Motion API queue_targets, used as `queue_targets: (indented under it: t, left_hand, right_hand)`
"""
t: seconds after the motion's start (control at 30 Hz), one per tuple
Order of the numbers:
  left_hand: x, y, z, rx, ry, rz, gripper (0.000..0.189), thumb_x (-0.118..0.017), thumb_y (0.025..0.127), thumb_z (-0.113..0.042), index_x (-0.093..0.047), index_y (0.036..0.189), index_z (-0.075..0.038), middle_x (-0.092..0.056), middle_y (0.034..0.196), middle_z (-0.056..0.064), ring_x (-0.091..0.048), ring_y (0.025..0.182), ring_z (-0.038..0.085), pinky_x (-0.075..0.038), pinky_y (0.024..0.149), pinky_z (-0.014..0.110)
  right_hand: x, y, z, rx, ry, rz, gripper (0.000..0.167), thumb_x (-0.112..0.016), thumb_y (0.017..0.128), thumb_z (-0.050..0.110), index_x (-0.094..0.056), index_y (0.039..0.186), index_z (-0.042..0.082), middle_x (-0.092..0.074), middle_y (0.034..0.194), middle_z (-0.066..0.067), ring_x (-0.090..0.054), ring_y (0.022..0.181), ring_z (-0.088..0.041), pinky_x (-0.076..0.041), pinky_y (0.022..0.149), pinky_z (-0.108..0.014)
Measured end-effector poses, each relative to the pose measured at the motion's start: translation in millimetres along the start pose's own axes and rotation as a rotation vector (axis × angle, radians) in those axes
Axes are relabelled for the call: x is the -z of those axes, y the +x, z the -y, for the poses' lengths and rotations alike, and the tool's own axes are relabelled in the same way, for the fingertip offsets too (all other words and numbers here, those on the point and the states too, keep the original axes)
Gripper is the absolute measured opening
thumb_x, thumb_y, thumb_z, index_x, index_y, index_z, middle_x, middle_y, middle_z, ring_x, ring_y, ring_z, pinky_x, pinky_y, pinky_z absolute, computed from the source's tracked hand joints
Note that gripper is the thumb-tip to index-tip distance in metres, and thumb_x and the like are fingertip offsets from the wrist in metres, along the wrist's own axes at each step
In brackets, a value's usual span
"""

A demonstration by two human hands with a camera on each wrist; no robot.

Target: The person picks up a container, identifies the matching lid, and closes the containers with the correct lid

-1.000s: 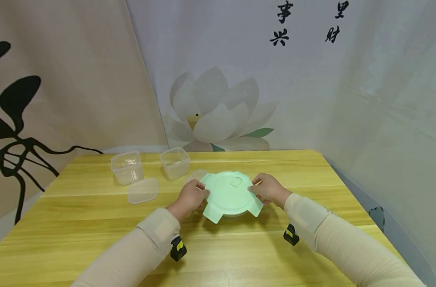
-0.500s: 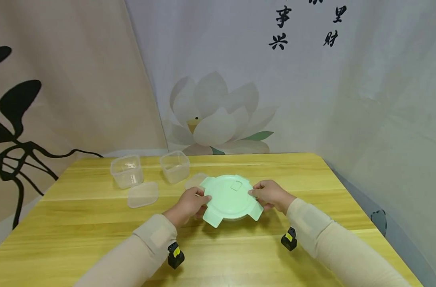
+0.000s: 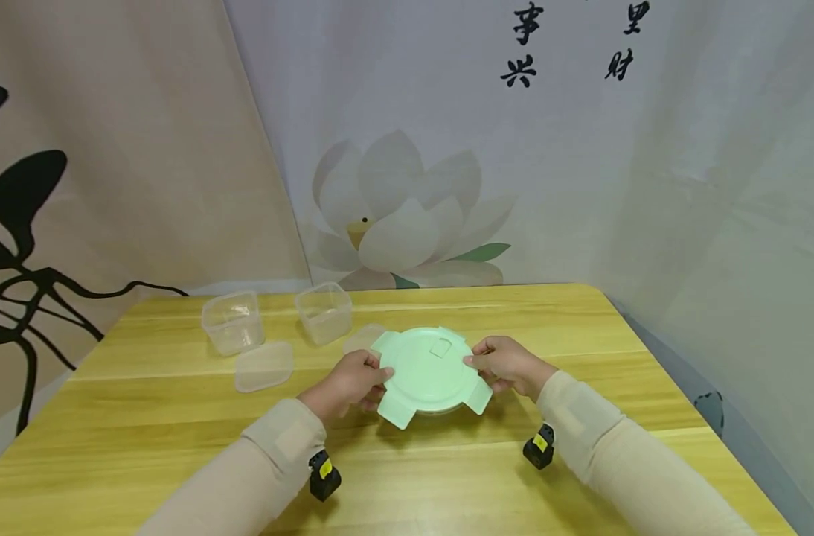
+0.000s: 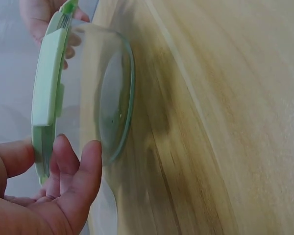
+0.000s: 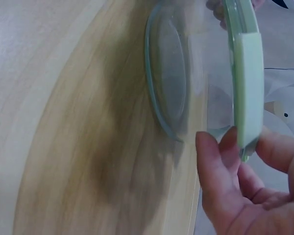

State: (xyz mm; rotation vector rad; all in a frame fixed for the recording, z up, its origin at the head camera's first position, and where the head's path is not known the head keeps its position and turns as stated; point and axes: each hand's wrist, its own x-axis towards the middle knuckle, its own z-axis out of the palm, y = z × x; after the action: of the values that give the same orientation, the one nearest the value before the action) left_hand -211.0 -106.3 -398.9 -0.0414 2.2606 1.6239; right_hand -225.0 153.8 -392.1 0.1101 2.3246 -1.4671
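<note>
A round glass food container with a pale green lid is between my two hands. Its side flaps stick outward; whether its base touches the table or hangs just above it I cannot tell. My left hand pinches the lid's left edge, thumb on top and fingers below. On the opposite edge my right hand grips in the same way. Both wrist views show the clear bowl under the lid, with fingertips near its wall.
Two clear plastic boxes stand open at the back left of the wooden table. A translucent lid lies before them. Another translucent lid lies partly behind the left hand. A printed curtain hangs behind.
The head view has shifted slightly. Both hands keep their hold on the container, which looks almost unmoved.
</note>
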Motion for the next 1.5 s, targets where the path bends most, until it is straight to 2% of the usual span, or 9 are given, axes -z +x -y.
queue_targets:
  t: [0.17, 0.33, 0.43, 0.57, 0.73, 0.93, 1.1, 1.33, 1.5]
  left_hand:
    - [0.9, 0.5, -3.9, -0.004, 0.001, 0.030, 0.014, -0.056, 0.098, -0.011, -0.045, 0.093, -0.002, -0.054, 0.078, 0.010, -0.053, 0.064, 0.018, -0.050, 0.053, 0.030]
    - [3.3, -0.8, -3.5, -0.041, 0.048, 0.005, 0.017, -0.058, 0.097, -0.012, -0.046, 0.099, 0.000, -0.057, 0.089, 0.014, -0.059, 0.075, 0.025, -0.053, 0.059, 0.037]
    - [4.4, -1.9, -2.9, -0.085, 0.129, -0.033, 0.029, -0.060, 0.096, -0.014, -0.044, 0.113, 0.004, -0.055, 0.107, 0.021, -0.059, 0.090, 0.031, -0.053, 0.069, 0.041]
    - [4.0, -1.7, -2.6, -0.127, 0.208, -0.088, 0.054, -0.063, 0.095, -0.015, -0.034, 0.132, 0.010, -0.045, 0.126, 0.032, -0.052, 0.111, 0.042, -0.048, 0.086, 0.048]
    - [4.5, 0.8, -0.3, -0.128, 0.202, -0.112, 0.071, -0.066, 0.093, -0.016, -0.024, 0.144, 0.011, -0.029, 0.139, 0.036, -0.038, 0.127, 0.049, -0.039, 0.101, 0.054]
    - [11.8, 3.3, 2.4, -0.116, 0.234, -0.082, 0.073, -0.071, 0.089, -0.020, -0.030, 0.143, 0.009, -0.030, 0.140, 0.033, -0.039, 0.127, 0.047, -0.039, 0.101, 0.054]
    - [17.4, 4.2, 1.9, -0.076, 0.249, -0.056, 0.076, -0.074, 0.086, -0.022, -0.032, 0.143, 0.007, -0.030, 0.142, 0.032, -0.038, 0.127, 0.047, -0.038, 0.102, 0.055]
    - [17.3, 7.8, -4.0, -0.092, 0.268, -0.024, 0.072, -0.073, 0.086, -0.018, -0.034, 0.141, 0.006, -0.032, 0.142, 0.031, -0.039, 0.126, 0.044, -0.039, 0.101, 0.054]
    - [16.6, 10.4, -6.6, -0.084, 0.247, -0.023, 0.065, -0.072, 0.087, -0.018, -0.038, 0.137, 0.007, -0.038, 0.137, 0.030, -0.045, 0.119, 0.041, -0.041, 0.097, 0.052]
  right_hand:
    - [2.0, -0.9, 0.8, -0.003, -0.007, -0.009, 0.026, -0.057, 0.098, 0.021, -0.054, 0.115, 0.001, -0.055, 0.088, -0.008, -0.051, 0.070, -0.018, -0.047, 0.056, -0.028]
    - [2.0, -0.3, 1.8, -0.023, -0.022, -0.021, 0.028, -0.058, 0.098, 0.025, -0.054, 0.115, 0.004, -0.056, 0.094, -0.008, -0.052, 0.076, -0.019, -0.045, 0.056, -0.028]
    - [0.9, 1.0, 1.4, -0.033, -0.026, -0.033, 0.028, -0.059, 0.097, 0.027, -0.054, 0.115, 0.005, -0.055, 0.095, -0.008, -0.050, 0.078, -0.019, -0.044, 0.056, -0.028]
    - [-0.8, 3.5, -1.1, -0.041, -0.011, -0.044, 0.029, -0.059, 0.097, 0.027, -0.054, 0.115, 0.005, -0.055, 0.096, -0.008, -0.051, 0.080, -0.020, -0.044, 0.056, -0.028]
    - [-3.1, 6.0, -4.9, -0.047, 0.017, -0.049, 0.028, -0.060, 0.097, 0.025, -0.053, 0.115, 0.005, -0.057, 0.098, -0.008, -0.055, 0.081, -0.020, -0.046, 0.053, -0.028]
    - [-5.2, 7.4, -5.9, -0.052, 0.027, -0.034, 0.031, -0.061, 0.096, 0.026, -0.053, 0.117, 0.004, -0.061, 0.099, -0.009, -0.060, 0.083, -0.021, -0.048, 0.057, -0.029]
    - [-5.7, 7.4, -4.6, -0.064, 0.042, -0.018, 0.032, -0.063, 0.094, 0.026, -0.055, 0.116, 0.003, -0.061, 0.099, -0.009, -0.063, 0.081, -0.021, -0.052, 0.058, -0.031]
    - [-3.0, 3.2, -0.2, -0.068, 0.026, -0.020, 0.032, -0.063, 0.094, 0.025, -0.055, 0.116, 0.003, -0.060, 0.104, -0.010, -0.065, 0.080, -0.021, -0.053, 0.056, -0.031]
    - [-1.5, 0.9, 0.4, -0.071, 0.010, -0.024, 0.034, -0.062, 0.095, 0.027, -0.055, 0.118, 0.003, -0.059, 0.107, -0.010, -0.064, 0.080, -0.021, -0.052, 0.055, -0.030]
